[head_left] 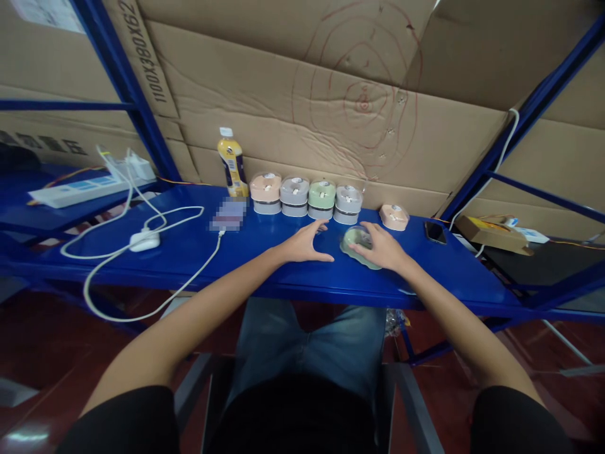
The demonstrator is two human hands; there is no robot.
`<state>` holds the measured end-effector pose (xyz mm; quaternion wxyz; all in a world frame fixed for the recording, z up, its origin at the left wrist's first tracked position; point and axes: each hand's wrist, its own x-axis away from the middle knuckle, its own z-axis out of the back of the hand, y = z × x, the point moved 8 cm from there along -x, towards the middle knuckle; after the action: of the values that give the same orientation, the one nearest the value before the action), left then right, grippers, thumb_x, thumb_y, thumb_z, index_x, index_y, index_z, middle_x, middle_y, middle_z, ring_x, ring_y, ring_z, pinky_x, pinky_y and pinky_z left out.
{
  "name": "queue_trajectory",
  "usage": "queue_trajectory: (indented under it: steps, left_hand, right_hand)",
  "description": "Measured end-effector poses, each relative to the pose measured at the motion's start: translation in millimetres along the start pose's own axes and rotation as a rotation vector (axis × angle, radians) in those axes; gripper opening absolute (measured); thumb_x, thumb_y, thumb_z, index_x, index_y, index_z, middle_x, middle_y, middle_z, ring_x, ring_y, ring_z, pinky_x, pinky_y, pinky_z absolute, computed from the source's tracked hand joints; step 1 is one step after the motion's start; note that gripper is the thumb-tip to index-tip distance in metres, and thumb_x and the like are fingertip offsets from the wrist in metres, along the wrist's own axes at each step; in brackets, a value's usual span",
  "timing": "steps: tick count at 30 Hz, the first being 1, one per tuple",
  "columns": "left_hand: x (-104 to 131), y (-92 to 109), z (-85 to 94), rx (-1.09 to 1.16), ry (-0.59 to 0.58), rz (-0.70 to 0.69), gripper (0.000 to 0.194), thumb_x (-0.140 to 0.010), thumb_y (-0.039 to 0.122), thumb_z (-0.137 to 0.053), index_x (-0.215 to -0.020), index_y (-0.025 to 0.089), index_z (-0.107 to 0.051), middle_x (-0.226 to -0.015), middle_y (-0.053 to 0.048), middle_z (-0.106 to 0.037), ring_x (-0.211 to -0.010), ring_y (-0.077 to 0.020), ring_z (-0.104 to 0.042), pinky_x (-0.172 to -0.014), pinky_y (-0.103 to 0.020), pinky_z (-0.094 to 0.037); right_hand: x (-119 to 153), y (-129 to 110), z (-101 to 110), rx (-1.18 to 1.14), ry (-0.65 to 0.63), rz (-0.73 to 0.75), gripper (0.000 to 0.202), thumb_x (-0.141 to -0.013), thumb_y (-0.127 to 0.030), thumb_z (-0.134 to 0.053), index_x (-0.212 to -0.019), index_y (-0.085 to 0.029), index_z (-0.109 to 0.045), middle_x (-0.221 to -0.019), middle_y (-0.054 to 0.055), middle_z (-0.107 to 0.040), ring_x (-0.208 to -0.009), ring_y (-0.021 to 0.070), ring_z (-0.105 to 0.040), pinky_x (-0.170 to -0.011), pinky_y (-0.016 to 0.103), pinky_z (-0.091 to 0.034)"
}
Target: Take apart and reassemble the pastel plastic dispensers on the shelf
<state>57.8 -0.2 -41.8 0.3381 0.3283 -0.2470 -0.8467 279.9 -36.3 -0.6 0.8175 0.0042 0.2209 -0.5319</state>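
My right hand is on a light green rounded case with a clear plastic cover, its fingers and thumb curved around the right side. The case is near the front of the blue table, slightly blurred and partly hidden by the hand. To its left, my left hand is held over the table with thumb and fingers apart and nothing between them. Behind my hands stands a row of similar cases in stacks: a peach case, a grey case, a green case and another grey case.
A single peach case and a black phone lie to the right. At the left are a yellow drink bottle, a blurred-out flat object, a white charger with loose cable, and a power strip. Cardboard walls the back.
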Motion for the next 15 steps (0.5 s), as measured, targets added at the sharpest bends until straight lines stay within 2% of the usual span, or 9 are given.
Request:
queue_trajectory:
  steps: [3,6,10,15]
  left_hand:
    - [-0.1,0.0,0.7,0.052,0.006,-0.029,0.135,-0.060,0.065,-0.105,-0.169,0.019,-0.040,-0.161,-0.028,-0.061,-0.150,-0.0469,-0.062,-0.126,-0.067,-0.048]
    - [1.6,1.9,0.9,0.062,-0.010,-0.060,0.134,-0.059,0.063,-0.105,-0.169,0.022,-0.040,-0.158,-0.024,-0.065,-0.150,-0.0472,-0.062,-0.126,-0.067,-0.048]
    - [3.5,2.7,1.0,0.045,-0.014,-0.035,0.127,-0.064,0.060,-0.102,-0.169,0.024,-0.039,-0.155,-0.019,-0.068,-0.149,-0.0468,-0.063,-0.124,-0.065,-0.050]
    - [3.7,4.8,1.3,-0.004,0.007,0.008,0.127,-0.067,0.061,-0.099,-0.170,0.020,-0.036,-0.154,-0.022,-0.067,-0.146,-0.0477,-0.065,-0.120,-0.064,-0.053]
  right_hand:
    - [-11.4,-35.4,-0.2,-0.135,0.087,0.174,0.089,-0.095,-0.074,-0.071,-0.163,-0.019,-0.053,-0.161,0.022,-0.062,-0.151,0.0445,-0.059,-0.125,0.065,-0.050]
    - [-24.4,-54.0,-6.7,-0.149,0.022,0.227,0.094,-0.089,-0.075,-0.079,-0.162,-0.022,-0.055,-0.161,0.021,-0.062,-0.148,0.0451,-0.061,-0.122,0.065,-0.052]
    - [-33.4,-62.9,-21.6,-0.161,-0.150,0.292,0.093,-0.083,-0.071,-0.086,-0.157,-0.020,-0.061,-0.149,0.020,-0.072,-0.134,0.0432,-0.071,-0.113,0.061,-0.058]
    - [-35.6,-55.5,-18.8,-0.257,-0.114,0.324,0.081,-0.082,-0.063,-0.087,-0.147,-0.019,-0.068,-0.137,0.017,-0.079,-0.124,0.0376,-0.076,-0.109,0.053,-0.060]
